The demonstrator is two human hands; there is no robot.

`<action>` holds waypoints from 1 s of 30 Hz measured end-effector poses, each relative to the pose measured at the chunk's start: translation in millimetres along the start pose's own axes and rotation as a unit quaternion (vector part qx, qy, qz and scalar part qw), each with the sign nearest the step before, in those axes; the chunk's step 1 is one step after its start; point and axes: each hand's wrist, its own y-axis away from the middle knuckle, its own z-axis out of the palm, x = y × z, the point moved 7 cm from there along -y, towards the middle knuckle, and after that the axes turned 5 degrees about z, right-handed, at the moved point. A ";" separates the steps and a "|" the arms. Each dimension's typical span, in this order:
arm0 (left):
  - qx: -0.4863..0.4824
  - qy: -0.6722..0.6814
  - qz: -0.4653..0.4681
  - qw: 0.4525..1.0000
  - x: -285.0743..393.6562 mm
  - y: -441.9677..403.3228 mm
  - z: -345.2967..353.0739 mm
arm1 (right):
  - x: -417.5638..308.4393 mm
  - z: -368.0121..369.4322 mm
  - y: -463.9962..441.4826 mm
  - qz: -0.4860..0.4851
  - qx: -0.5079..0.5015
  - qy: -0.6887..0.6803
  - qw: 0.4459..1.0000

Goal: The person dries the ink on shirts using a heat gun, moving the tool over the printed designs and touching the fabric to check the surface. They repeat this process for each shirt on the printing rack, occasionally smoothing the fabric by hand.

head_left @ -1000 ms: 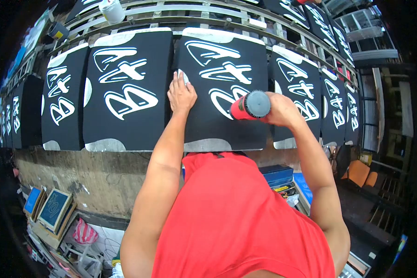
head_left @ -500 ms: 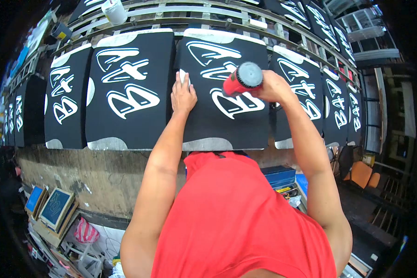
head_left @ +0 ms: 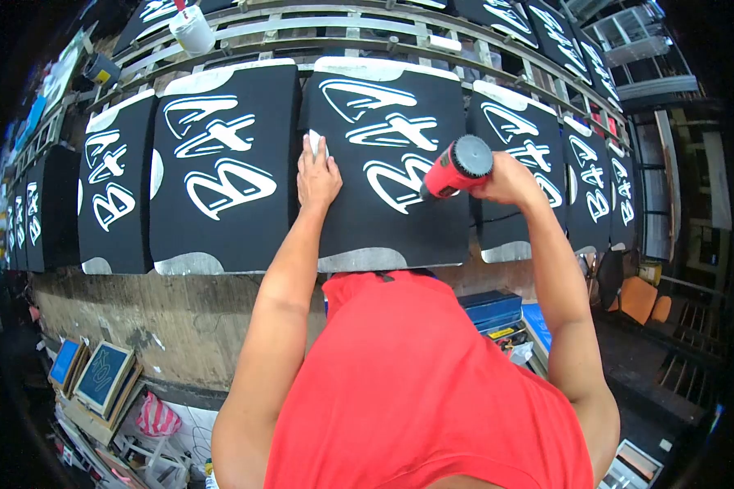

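Note:
My right hand (head_left: 506, 179) is wrapped around a red heat gun (head_left: 458, 167) with a grey round back. Its dark nozzle points down and left, over the B of the white lettering (head_left: 408, 179) on a black fabric panel (head_left: 367, 232). At that panel's left edge, my left hand (head_left: 319, 179) lies flat with fingers stretched out. A small white patch (head_left: 314, 143) shows by its fingertips; whether it is loose or part of the board beneath cannot be made out. The hand hides part of that edge.
More black panels with the same lettering lie on both sides, such as the left neighbour (head_left: 220, 240). Behind them runs a slatted rail (head_left: 302, 33) carrying a white tub (head_left: 192, 33) and a dark can (head_left: 102, 69). Framed screens (head_left: 104, 375) lean at lower left.
My right hand has moved the heat gun to the right and toward me, from the middle letters to the B. My left hand stays at the panel's left edge. The view has shifted slightly.

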 end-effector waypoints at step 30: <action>0.008 0.007 0.001 1.000 0.2 -0.7 0.8 | 61.3 -9.1 51.1 0.028 0.089 -0.015 0.995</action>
